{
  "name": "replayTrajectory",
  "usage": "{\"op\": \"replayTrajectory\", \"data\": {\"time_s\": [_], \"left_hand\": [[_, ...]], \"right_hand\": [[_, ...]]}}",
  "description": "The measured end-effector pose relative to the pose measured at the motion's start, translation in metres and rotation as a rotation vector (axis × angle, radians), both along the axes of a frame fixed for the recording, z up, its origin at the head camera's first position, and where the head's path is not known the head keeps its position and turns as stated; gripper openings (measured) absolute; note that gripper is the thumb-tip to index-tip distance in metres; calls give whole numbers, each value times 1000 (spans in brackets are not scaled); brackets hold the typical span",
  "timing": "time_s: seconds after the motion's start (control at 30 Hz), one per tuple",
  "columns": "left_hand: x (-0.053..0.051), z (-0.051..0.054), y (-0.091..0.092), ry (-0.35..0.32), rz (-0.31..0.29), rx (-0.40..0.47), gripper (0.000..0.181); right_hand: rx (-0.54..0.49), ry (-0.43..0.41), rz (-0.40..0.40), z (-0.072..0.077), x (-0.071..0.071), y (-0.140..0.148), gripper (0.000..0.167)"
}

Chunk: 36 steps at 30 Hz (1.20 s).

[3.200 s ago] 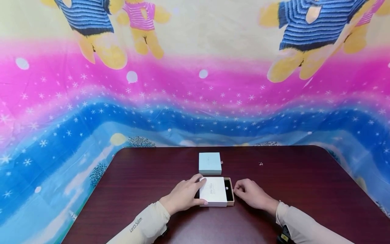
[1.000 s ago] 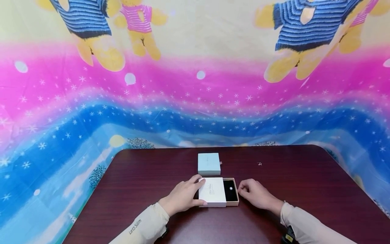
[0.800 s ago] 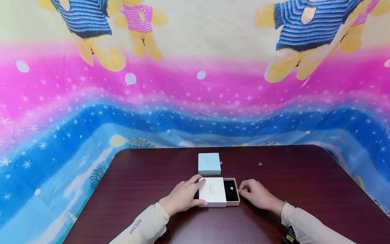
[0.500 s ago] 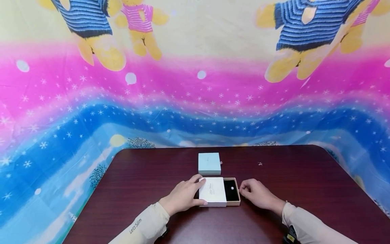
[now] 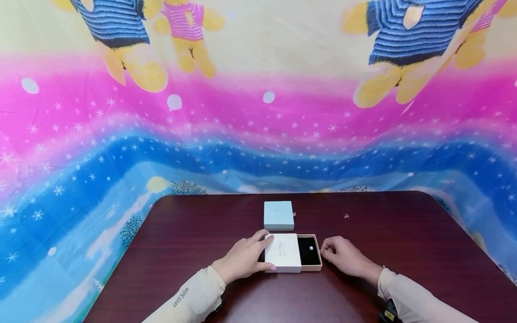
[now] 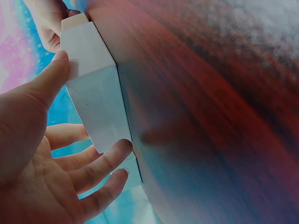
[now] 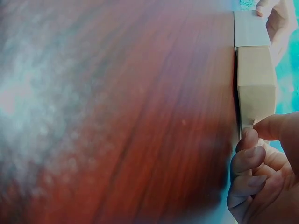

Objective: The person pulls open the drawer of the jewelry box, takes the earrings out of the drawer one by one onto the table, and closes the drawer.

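Observation:
A white jewelry box sleeve [image 5: 281, 252] with faint print on top lies on the table. My left hand [image 5: 243, 259] grips it, thumb on the near side and fingers at the far left corner. Its thumb presses the sleeve's edge in the left wrist view. Out of the sleeve's right end projects a tan-walled drawer [image 5: 317, 269] with a black lining [image 5: 305, 256]. A small round white piece [image 5: 311, 247], pearl-like, sits on the lining. Beyond the drawer's end, my right hand [image 5: 343, 255] pinches a small pull tab [image 7: 253, 122] between thumb and forefinger, the other fingers curled.
A pale blue box [image 5: 278, 215] with a small tab on its right side stands just behind the white one. A tiny silvery item [image 5: 346, 216], too small to make out, lies at the back right. A printed cloth [image 5: 258, 148] hangs behind the dark red table [image 5: 404, 233].
My right hand has moved right and drawn the drawer farther out of the sleeve, showing more black lining. My left hand keeps its hold and the sleeve has stayed in place.

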State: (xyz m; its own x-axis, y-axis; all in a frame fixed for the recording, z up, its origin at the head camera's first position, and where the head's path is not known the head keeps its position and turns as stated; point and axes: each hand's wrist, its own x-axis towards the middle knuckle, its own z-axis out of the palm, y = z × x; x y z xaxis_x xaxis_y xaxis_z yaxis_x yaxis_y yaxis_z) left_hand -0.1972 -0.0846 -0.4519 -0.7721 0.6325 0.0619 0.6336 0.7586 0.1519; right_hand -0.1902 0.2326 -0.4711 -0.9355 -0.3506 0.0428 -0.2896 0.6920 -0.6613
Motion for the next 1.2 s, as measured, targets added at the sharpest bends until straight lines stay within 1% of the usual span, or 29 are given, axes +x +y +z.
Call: {"op": "replayTrajectory", "data": {"time_s": [0.13, 0.4, 0.67, 0.93, 1.2], "left_hand": [[1, 1, 0, 3, 0, -2, 80], [1, 0, -1, 9, -3, 9, 80], [1, 0, -1, 11, 1, 11, 80], [1, -1, 0, -5, 16, 8, 81], [1, -1, 0, -7, 15, 12, 81]], "right_hand": [[-6, -2, 0, 1, 1, 1, 19], [1, 41, -4, -3, 2, 4, 20], [5, 42, -5, -3, 1, 8, 20], [1, 45, -3, -2, 2, 9, 19], [-2, 45, -8, -2, 3, 11, 19]]}}
